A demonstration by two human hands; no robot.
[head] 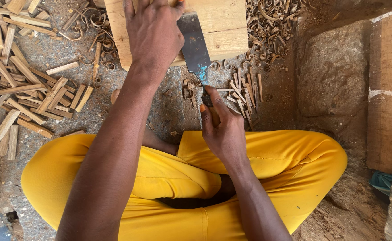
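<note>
Cleaver (195,47), broad, dull grey with a blue patch, is gripped at its handle by right hand (222,129).

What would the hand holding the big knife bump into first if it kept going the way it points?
The right hand grips the knife handle and points up along the blade. Going straight on, it would probably meet the wooden block first, where the blade tip rests beside the left hand. Depth is hard to judge.

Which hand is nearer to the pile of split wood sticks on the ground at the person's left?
Left. The left hand rests on the wooden block, just beside the stick pile. The right hand grips the knife handle, farther away.
</note>
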